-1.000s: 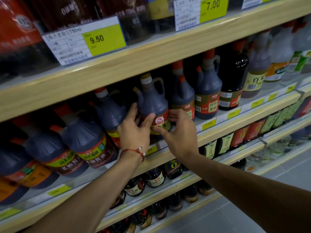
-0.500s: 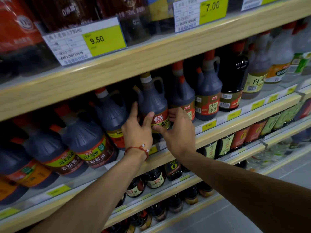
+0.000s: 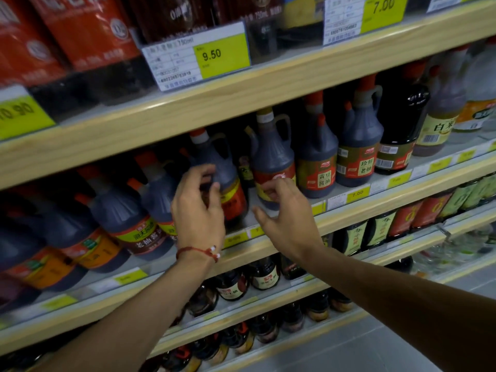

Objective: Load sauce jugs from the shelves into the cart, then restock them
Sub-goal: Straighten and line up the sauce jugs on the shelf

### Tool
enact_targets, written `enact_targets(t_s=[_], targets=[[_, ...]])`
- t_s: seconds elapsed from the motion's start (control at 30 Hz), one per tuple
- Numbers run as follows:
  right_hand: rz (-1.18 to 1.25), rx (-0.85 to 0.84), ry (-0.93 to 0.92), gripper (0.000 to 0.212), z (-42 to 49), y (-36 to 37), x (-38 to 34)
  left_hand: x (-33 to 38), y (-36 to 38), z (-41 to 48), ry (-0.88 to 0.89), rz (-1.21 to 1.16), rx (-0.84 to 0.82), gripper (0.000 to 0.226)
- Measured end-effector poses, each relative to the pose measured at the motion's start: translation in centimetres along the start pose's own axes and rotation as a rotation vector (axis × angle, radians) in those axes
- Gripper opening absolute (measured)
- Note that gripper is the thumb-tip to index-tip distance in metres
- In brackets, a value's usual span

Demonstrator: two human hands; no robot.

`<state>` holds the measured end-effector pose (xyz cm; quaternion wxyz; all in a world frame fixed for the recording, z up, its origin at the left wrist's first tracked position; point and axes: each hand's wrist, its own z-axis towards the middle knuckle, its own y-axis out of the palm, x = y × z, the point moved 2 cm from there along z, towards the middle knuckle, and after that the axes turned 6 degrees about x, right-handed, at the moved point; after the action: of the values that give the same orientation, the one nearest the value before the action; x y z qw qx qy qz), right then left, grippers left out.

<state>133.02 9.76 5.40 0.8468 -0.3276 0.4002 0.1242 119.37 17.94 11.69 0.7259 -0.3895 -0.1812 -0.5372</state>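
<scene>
Upright sauce jug (image 3: 271, 159) stands just beyond both open, empty hands; right hand (image 3: 287, 221) is nearer than left hand (image 3: 198, 210).

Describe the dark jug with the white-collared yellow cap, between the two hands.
The dark plastic sauce jug with a yellowish cap over a white collar stands upright at the front of the middle wooden shelf. It has a loop handle at the neck on its right side, a small spout on the left, a ribbed shoulder and a red-and-yellow label round its lower body. The right hand reaches in front of its label, fingers curled; contact cannot be told. The left hand is apart from it, at the neighbouring jug.
</scene>
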Motion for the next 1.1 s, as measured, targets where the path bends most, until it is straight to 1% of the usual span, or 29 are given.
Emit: enact_targets(t_s=[0.1, 0.17, 0.23, 0.33, 0.43, 0.5, 0.57, 0.7, 0.93, 1.1], targets=[[-0.033, -0.056, 0.018, 0.054, -0.2, 2.0, -1.6, -0.7, -1.4, 1.5, 0.017, 0.043, 0.081, 0.033], [-0.041, -0.077, 0.054, 0.065, -0.1, 3.1, -2.7, -1.1, -1.7, 2.3, -0.003, 0.038, 0.047, 0.041], [-0.054, -0.083, 0.093, 0.07, 0.1, 4.2, -3.4, -1.1, -1.8, 3.1, -0.013, 0.035, -0.021, 0.05], [-0.041, -0.027, 0.162, 0.071, 0.3, 5.6, -3.8, -1.5, -2.1, 4.0, -0.049, 0.021, -0.092, 0.058], [-0.041, 0.036, 0.195, 0.074, 0.0, 6.5, -3.8, -2.1, -2.2, 4.4, -0.024, 0.047, -0.153, 0.057], [-0.07, 0.068, 0.184, 0.077, -0.2, 7.0, -3.8, -2.6, -2.0, 4.5, -0.021, 0.054, -0.151, 0.056], [-0.102, 0.095, 0.184, 0.076, -0.3, 7.4, -3.9, -2.7, -1.9, 4.6, -0.058, 0.017, -0.134, 0.057], [-0.123, 0.161, 0.186, 0.073, -0.6, 7.9, -3.7, -2.9, -1.6, 4.3, -0.057, -0.053, -0.131, 0.064], [-0.155, 0.189, 0.166, 0.077, -0.8, 7.1, -3.0, -2.2, -1.1, 4.1, -0.082, -0.112, -0.146, 0.067], [-0.154, 0.158, 0.158, 0.071, -0.5, 6.1, -2.8, -2.0, -0.7, 3.7, -0.067, -0.077, -0.116, 0.073]])
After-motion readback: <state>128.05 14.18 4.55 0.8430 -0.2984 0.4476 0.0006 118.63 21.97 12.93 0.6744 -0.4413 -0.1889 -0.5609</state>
